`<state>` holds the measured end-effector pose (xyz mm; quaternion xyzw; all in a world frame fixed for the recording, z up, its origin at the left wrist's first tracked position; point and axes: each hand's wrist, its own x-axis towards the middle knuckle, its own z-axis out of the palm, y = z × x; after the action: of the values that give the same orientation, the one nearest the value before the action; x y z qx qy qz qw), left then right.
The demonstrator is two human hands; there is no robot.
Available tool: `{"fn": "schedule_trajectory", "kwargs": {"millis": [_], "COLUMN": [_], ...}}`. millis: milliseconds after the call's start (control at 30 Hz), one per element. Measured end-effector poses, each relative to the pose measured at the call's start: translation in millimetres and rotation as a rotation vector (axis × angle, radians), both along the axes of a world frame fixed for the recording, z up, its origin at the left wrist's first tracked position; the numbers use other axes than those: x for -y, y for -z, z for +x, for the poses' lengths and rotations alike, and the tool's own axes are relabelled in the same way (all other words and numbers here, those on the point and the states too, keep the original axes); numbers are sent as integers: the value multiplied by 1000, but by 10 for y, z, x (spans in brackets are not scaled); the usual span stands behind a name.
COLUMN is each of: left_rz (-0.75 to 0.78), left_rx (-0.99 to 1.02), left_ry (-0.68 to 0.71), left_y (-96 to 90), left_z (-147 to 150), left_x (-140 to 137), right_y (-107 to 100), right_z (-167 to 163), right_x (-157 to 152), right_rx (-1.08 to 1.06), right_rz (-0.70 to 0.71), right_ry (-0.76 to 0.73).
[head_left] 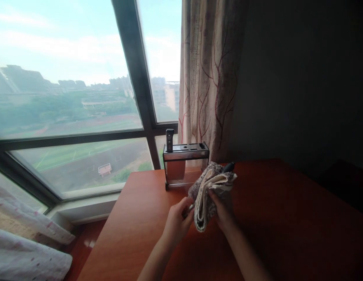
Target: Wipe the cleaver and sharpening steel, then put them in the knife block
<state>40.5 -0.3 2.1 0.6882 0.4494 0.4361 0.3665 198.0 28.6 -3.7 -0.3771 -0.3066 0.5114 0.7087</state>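
In front of me, above the table, is a folded grey-brown towel (203, 195) with pale edges. My right hand (220, 208) grips it from the right, its thumb pressed against the folds. My left hand (180, 214) is closed at the towel's left side. Its fingers pinch a narrow, dark and shiny piece that goes in by the cloth; I cannot tell what it is. A black rounded end, like a handle (228, 167), shows at the towel's upper right. Just beyond stands a clear-sided knife block (185, 154) with one black knife handle (169, 139) upright in it.
The reddish-brown wooden table (134, 218) stretches away to the right into shadow. Its left edge faces a large window (72, 97) with a dark frame. A patterned curtain (210, 78) hangs behind the block, and a pale curtain (25, 249) is at lower left.
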Motion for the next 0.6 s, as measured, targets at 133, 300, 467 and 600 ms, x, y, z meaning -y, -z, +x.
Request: {"fn": "schedule_trajectory", "kwargs": {"millis": [133, 300, 467, 600], "left_rz": [-32, -191, -394, -452], "left_rx": [13, 189, 381, 390], "left_ry": [-29, 50, 143, 156], "left_y": [37, 55, -75, -106], "left_z": [-27, -29, -1, -25], "left_x": [-16, -39, -7, 0], "right_y": [46, 46, 41, 50], "right_z": [50, 175, 228, 247], "right_x": [-37, -26, -5, 4], "right_rx": [246, 413, 317, 332], "right_rz": [-2, 50, 103, 131], "right_ry": [146, 208, 257, 281]}}
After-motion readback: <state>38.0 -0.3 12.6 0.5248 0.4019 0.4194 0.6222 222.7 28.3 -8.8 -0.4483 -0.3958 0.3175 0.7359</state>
